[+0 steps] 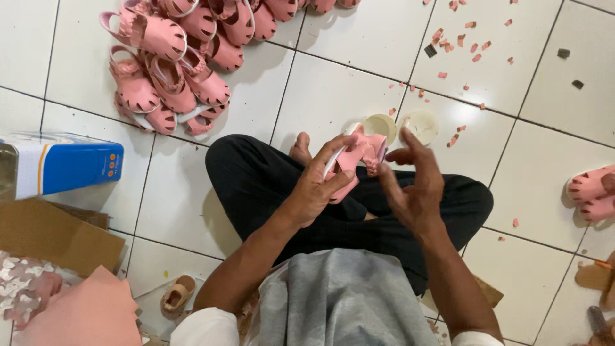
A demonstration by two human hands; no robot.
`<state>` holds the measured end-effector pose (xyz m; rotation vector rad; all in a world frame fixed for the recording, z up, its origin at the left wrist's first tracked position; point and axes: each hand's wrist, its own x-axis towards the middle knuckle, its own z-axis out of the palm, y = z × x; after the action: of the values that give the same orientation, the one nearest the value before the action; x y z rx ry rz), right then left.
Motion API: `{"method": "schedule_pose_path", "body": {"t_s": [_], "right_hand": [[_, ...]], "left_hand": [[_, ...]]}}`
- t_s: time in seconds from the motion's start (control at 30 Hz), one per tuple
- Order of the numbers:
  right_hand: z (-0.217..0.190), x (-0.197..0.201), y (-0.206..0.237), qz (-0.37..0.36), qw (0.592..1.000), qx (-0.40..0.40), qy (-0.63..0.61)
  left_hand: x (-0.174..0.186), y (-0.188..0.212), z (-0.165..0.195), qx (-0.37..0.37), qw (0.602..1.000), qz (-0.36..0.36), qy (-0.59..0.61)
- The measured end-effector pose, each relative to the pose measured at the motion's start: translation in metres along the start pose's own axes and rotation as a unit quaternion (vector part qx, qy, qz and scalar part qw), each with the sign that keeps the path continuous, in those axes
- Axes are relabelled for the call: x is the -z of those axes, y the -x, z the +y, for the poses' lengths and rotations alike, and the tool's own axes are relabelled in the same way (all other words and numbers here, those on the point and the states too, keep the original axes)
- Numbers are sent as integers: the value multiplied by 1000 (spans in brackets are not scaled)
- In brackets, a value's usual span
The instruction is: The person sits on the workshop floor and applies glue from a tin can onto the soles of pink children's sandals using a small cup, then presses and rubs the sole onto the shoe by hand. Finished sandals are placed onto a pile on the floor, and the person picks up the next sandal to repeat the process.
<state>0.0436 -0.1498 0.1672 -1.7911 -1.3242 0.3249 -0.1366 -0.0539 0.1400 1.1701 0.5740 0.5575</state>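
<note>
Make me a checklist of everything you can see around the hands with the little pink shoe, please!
Surface: white tiled floor; the person sits on it cross-legged in dark trousers.
Job's things: one small pink sandal, held over the lap.
Clutter: pile of pink sandals at upper left; two more pink sandals at the right edge; pink scraps scattered on the tiles; two round cream lids or tubs beyond the knees; blue and white box; brown cardboard; pink sheet.
Grippers: left hand grips the sandal; right hand is open beside it, fingers spread.
Cables: nothing seen.
Surroundings: nothing seen beyond the floor.
</note>
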Motion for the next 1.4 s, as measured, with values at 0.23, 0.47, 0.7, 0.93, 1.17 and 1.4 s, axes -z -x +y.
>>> {"method": "schedule_pose_path", "body": {"t_s": [0.23, 0.47, 0.7, 0.93, 1.17, 1.4], "right_hand": [[-3, -15, 6, -15, 990, -43, -135], [-1, -12, 5, 8, 990, -28, -135], [8, -3, 5, 53, 997, -17, -55], [49, -5, -9, -78, 748, -380, -539], [64, -31, 10, -56, 774, -299, -555], [49, -47, 0, -33, 802, -346, -485]], "left_hand": [[-7, -8, 0, 30, 997, 69, -20], [-7, -9, -13, 15, 997, 54, 47], [1, -9, -9, 14, 1000, 13, 10], [22, -10, 2, 165, 977, -68, 114], [45, 1, 16, 201, 937, -46, 283], [32, -8, -1, -114, 973, -49, -195]]}}
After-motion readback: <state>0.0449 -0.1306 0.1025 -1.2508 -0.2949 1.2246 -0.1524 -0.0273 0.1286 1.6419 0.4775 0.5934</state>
